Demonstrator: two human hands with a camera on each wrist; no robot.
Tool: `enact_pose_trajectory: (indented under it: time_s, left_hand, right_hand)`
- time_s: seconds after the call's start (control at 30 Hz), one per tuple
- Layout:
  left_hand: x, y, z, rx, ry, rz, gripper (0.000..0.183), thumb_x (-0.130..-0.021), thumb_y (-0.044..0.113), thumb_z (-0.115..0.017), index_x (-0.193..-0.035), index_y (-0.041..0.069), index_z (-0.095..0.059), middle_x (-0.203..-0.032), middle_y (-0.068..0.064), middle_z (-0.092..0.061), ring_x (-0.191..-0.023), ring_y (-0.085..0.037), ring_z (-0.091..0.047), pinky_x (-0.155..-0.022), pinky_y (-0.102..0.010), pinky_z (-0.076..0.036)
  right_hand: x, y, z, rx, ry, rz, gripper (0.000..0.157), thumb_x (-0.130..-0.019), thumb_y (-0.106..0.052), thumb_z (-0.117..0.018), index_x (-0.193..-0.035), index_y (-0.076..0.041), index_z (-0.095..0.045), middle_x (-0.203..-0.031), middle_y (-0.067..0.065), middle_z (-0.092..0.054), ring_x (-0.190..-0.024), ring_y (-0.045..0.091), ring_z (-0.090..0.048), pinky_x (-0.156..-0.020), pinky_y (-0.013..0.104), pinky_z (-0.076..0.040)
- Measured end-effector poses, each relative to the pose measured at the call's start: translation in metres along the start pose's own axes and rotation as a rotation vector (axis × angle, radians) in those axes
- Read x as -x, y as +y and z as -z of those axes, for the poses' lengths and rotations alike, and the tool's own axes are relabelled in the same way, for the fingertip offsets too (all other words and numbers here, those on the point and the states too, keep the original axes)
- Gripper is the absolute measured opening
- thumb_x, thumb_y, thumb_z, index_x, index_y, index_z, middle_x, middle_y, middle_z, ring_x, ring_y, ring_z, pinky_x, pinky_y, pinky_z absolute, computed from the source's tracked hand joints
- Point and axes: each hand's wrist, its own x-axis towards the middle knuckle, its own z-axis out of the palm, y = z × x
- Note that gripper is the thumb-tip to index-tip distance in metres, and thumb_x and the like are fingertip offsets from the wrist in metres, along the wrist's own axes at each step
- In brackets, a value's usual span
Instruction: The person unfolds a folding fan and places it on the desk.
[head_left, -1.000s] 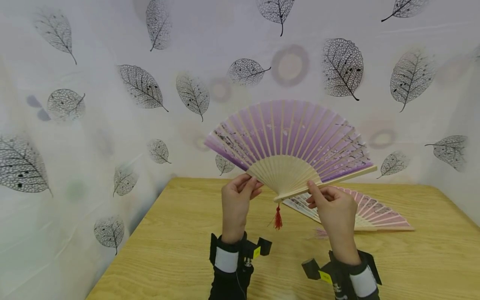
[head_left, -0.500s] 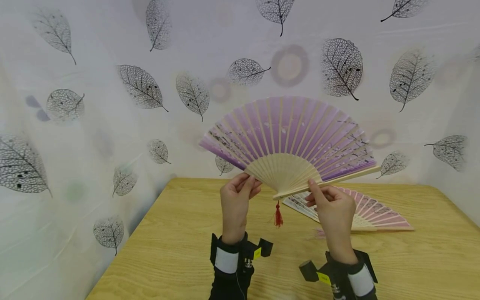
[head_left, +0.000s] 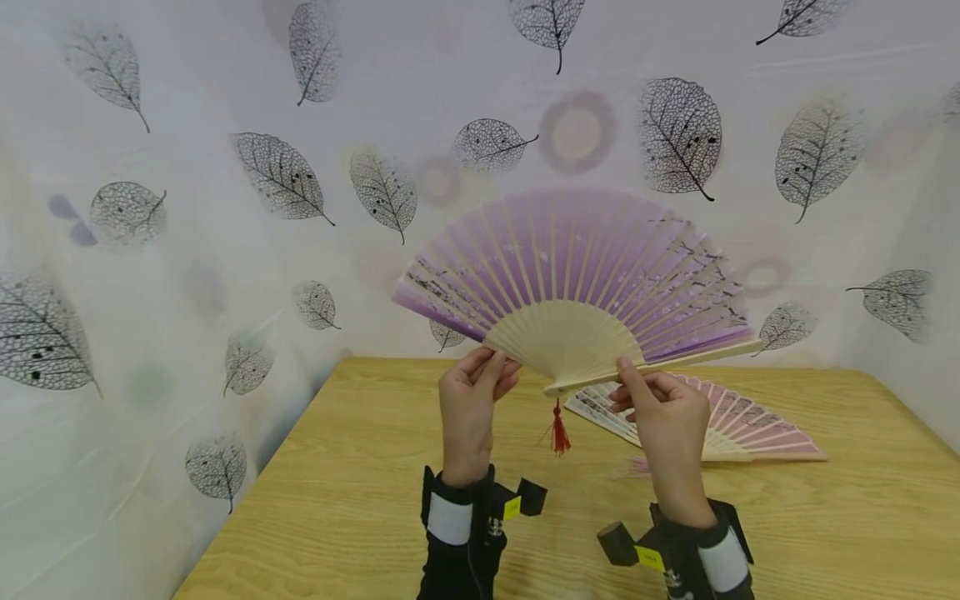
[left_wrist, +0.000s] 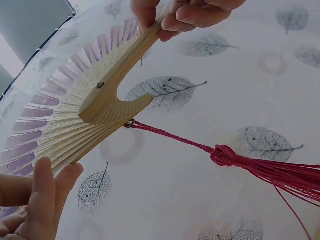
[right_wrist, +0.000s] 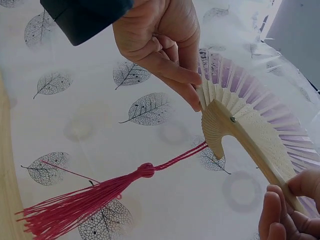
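Observation:
A purple folding fan (head_left: 577, 250) with pale bamboo ribs is spread wide above the table, held up by both hands. My left hand (head_left: 471, 408) pinches the fan's left outer rib between thumb and fingers. On the other side, my right hand (head_left: 670, 425) pinches the right guard stick a short way out from the pivot. From the pivot end hangs a red tassel (head_left: 558, 432), which also shows large in the left wrist view. In the right wrist view the metal rivet (right_wrist: 233, 119) joins the ribs.
Behind my right hand, a pink folding fan (head_left: 768, 423) lies spread on the wooden table (head_left: 337, 483), partly hidden, its pink tassel (head_left: 639, 467) beside it. A white leaf-patterned curtain (head_left: 225, 67) hangs behind and to the left of the table.
The purple fan has opened a little wider and risen slightly, its left edge moving outward and down. Both hands keep their pinch, and the red tassel sways slightly.

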Motion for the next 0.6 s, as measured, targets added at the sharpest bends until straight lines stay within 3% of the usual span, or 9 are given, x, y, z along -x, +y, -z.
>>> enact_pose_trajectory:
  time_s: [0.3,0.6]
  left_hand:
    - [-0.0013,-0.0008,0.0032,0.011,0.003,-0.005,0.03,-0.083,0.011,-0.059,-0.105,-0.009,-0.058,-0.087,-0.014,-0.066,-0.079,-0.02,-0.064,-0.066,-0.021,-0.055]
    - [-0.0039,-0.0014,0.0031,0.059,0.046,0.035,0.03,-0.083,0.011,-0.059,-0.106,-0.009,-0.058,-0.083,-0.007,-0.067,-0.077,-0.017,-0.064,-0.066,-0.02,-0.054]
  right_hand:
    - [0.0013,-0.001,-0.0009,0.015,-0.015,-0.006,0.042,-0.077,-0.044,-0.062,-0.075,-0.002,-0.066,-0.053,-0.01,-0.06,-0.054,0.019,-0.06,-0.045,0.019,-0.049]
    - [0.0001,0.0002,-0.0025,0.004,-0.016,0.018,0.043,-0.078,-0.043,-0.061,-0.076,0.0,-0.067,-0.051,-0.011,-0.059,-0.051,0.017,-0.059,-0.043,0.019,-0.048]
